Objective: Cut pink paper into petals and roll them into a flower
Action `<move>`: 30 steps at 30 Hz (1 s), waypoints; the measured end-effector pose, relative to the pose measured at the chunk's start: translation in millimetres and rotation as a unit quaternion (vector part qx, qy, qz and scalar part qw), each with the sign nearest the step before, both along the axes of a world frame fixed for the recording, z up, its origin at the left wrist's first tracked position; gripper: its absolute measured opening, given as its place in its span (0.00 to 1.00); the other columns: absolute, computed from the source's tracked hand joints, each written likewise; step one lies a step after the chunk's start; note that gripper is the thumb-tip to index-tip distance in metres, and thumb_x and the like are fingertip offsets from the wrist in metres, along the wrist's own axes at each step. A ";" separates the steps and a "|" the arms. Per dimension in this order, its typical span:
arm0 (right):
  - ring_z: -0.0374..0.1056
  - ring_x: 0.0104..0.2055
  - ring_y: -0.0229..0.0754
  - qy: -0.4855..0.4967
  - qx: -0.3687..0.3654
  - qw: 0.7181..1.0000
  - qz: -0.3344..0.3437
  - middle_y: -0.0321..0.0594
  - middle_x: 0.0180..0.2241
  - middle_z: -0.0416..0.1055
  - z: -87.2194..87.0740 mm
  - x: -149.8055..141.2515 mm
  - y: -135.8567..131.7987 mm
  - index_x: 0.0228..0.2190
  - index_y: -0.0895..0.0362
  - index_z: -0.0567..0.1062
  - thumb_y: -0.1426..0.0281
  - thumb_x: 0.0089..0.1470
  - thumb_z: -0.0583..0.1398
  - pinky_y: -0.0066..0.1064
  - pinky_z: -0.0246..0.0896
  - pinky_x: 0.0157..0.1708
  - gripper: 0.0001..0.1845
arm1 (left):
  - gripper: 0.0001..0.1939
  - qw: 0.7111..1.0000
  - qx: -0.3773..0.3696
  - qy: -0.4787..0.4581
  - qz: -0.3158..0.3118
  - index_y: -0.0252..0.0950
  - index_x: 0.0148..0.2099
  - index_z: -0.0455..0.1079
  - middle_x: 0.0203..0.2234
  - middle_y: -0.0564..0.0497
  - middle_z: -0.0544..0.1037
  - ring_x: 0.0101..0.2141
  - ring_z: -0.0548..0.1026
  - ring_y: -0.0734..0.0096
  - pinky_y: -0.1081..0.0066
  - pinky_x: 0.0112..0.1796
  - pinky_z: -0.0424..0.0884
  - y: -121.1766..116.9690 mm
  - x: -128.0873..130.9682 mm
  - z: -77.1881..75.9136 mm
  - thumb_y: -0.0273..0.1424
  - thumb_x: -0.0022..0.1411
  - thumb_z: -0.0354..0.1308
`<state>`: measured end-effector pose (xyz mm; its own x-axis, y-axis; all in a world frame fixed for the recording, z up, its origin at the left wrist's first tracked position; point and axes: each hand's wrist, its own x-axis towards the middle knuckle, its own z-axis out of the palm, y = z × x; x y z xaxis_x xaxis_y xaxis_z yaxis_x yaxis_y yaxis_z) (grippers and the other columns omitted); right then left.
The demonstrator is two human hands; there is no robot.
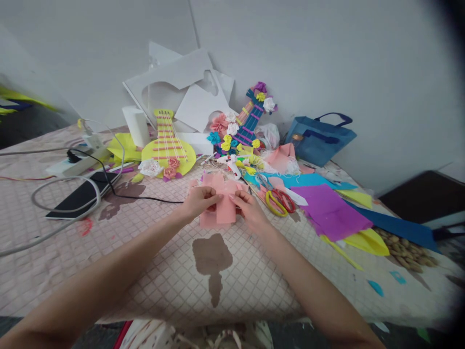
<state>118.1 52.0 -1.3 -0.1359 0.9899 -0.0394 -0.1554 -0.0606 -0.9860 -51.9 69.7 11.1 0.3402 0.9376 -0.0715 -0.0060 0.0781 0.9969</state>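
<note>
Pink crepe paper [225, 209] is held between my two hands above the middle of the table. My left hand [200, 199] pinches its left edge between thumb and fingers. On the other side my right hand [249, 206] grips the right edge, its thumb on the front face. More pink paper lies just behind and below the held piece, partly hidden by it. To the right of my right hand lie scissors with yellow handles [275, 203] and scissors with red handles [285, 199]. A white glue gun [232, 166] rests behind the paper.
A yellow paper guitar [167, 155] and a blue flower-covered one [249, 123] lean at the back. Purple paper [332, 208], peanuts [405, 249] and a blue bag [316, 140] are on the right. A power strip [72, 165], cables and a black tablet-like slab [83, 194] occupy the left.
</note>
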 end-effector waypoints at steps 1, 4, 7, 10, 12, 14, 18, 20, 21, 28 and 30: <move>0.56 0.24 0.33 0.001 0.000 1.000 0.000 0.30 0.22 0.60 -0.1 0.1 0.1 0.22 0.55 0.64 0.56 0.39 0.65 0.26 0.53 0.23 0.20 | 0.18 1.000 -0.001 -0.002 -0.001 0.33 0.24 0.59 0.16 0.58 0.65 0.19 0.66 0.81 0.77 0.23 0.64 0.1 0.2 -0.3 0.39 0.47 0.65; 0.56 0.24 0.33 0.007 -0.001 1.000 0.001 0.30 0.22 0.59 -0.8 0.2 0.8 0.21 0.56 0.64 0.56 0.39 0.66 0.26 0.53 0.23 0.20 | 0.18 1.000 -0.003 -0.002 0.001 0.33 0.25 0.60 0.17 0.57 0.66 0.20 0.67 0.80 0.76 0.25 0.66 0.5 0.4 -0.6 0.39 0.47 0.64; 0.55 0.23 0.33 0.012 0.002 1.000 0.000 0.30 0.21 0.59 -1.3 0.3 1.2 0.21 0.56 0.64 0.57 0.39 0.66 0.26 0.52 0.22 0.19 | 0.18 1.000 0.000 0.000 0.011 0.33 0.26 0.61 0.17 0.57 0.66 0.20 0.68 0.80 0.76 0.25 0.67 0.4 0.3 0.1 0.39 0.47 0.65; 0.56 0.24 0.33 0.010 -0.002 1.000 -0.002 0.30 0.22 0.59 -1.3 0.3 1.3 0.21 0.56 0.64 0.57 0.39 0.66 0.26 0.52 0.22 0.19 | 0.19 1.000 0.001 -0.004 0.018 0.33 0.25 0.61 0.17 0.57 0.66 0.19 0.67 0.81 0.77 0.23 0.65 0.0 -0.3 0.9 0.39 0.46 0.65; 0.56 0.24 0.33 0.007 -0.007 1.000 -0.003 0.30 0.22 0.59 -1.0 0.4 1.2 0.21 0.56 0.64 0.57 0.38 0.66 0.26 0.52 0.22 0.19 | 0.19 1.000 -0.001 -0.003 0.019 0.33 0.26 0.61 0.16 0.57 0.66 0.19 0.67 0.80 0.77 0.23 0.65 -0.1 -0.7 0.9 0.40 0.45 0.66; 0.56 0.24 0.33 0.008 -0.012 1.000 -0.003 0.30 0.22 0.59 -0.4 0.4 0.9 0.21 0.55 0.64 0.57 0.38 0.66 0.26 0.52 0.22 0.20 | 0.20 1.000 -0.002 0.002 0.016 0.33 0.26 0.61 0.16 0.57 0.66 0.19 0.67 0.80 0.77 0.23 0.65 0.0 -1.1 0.5 0.41 0.45 0.66; 0.55 0.23 0.33 0.003 -0.006 1.000 0.000 0.30 0.21 0.59 0.2 -0.1 -0.5 0.21 0.55 0.64 0.56 0.38 0.66 0.26 0.52 0.22 0.20 | 0.20 1.000 0.011 0.014 0.010 0.32 0.31 0.65 0.21 0.54 0.70 0.24 0.70 0.77 0.74 0.27 0.68 -0.6 -1.0 0.0 0.44 0.47 0.64; 0.55 0.23 0.33 -0.013 0.007 1.000 0.009 0.30 0.21 0.59 -0.8 -0.8 -1.3 0.21 0.55 0.64 0.56 0.40 0.65 0.26 0.51 0.22 0.20 | 0.21 0.999 0.027 0.023 -0.004 0.31 0.34 0.67 0.24 0.52 0.71 0.26 0.70 0.75 0.74 0.27 0.68 -1.5 -0.5 0.0 0.43 0.47 0.64; 0.55 0.23 0.33 -0.023 0.015 1.000 0.015 0.30 0.21 0.59 -1.6 -1.2 -1.7 0.21 0.56 0.64 0.56 0.40 0.65 0.25 0.51 0.22 0.19 | 0.21 0.999 0.039 0.032 -0.011 0.31 0.35 0.68 0.24 0.52 0.71 0.26 0.70 0.75 0.75 0.27 0.66 -1.9 -0.2 -0.1 0.43 0.47 0.64; 0.53 0.23 0.32 -0.082 0.084 0.992 0.041 0.30 0.20 0.58 -6.8 -2.8 -2.2 0.23 0.57 0.65 0.56 0.45 0.62 0.25 0.47 0.21 0.18 | 0.17 0.996 0.077 0.052 -0.009 0.30 0.31 0.70 0.23 0.53 0.70 0.24 0.66 0.78 0.77 0.23 0.59 -1.6 0.5 -3.7 0.41 0.48 0.63; 0.53 0.23 0.32 -0.085 0.089 0.991 0.044 0.30 0.21 0.59 -6.9 -2.8 -2.4 0.23 0.57 0.66 0.56 0.46 0.62 0.25 0.47 0.21 0.18 | 0.16 0.997 0.065 0.045 -0.007 0.30 0.30 0.69 0.21 0.53 0.70 0.23 0.65 0.78 0.77 0.23 0.59 -0.8 0.2 -4.2 0.40 0.48 0.63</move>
